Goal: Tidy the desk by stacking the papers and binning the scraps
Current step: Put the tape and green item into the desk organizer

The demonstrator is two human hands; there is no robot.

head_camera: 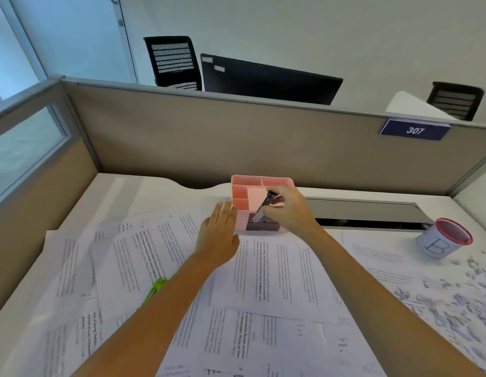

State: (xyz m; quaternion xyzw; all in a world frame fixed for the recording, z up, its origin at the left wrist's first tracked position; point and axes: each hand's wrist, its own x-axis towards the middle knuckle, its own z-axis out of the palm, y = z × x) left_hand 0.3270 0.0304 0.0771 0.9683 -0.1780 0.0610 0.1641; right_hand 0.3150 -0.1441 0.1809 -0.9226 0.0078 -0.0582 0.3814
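Reaching out: both our arms stretch over the papers [277, 270].
Left hand [218, 235]: flat, fingers straight, touching the pink box [244, 191].
Right hand [286, 210]: pinching a dark clip [267, 201] over it.

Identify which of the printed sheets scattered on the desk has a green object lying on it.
The sheet at the left, beside the left forearm: a bright green object lies on its lower right part. The sheets in the middle and at the right carry no such green item.

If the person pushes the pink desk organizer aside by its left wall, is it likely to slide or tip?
The pink organizer is broad, low and flat-based, so it probably slides rather than tips. Its compartments look nearly empty, so it is likely light. The left hand lies flat against its side, while the right hand holds a small dark item over it.
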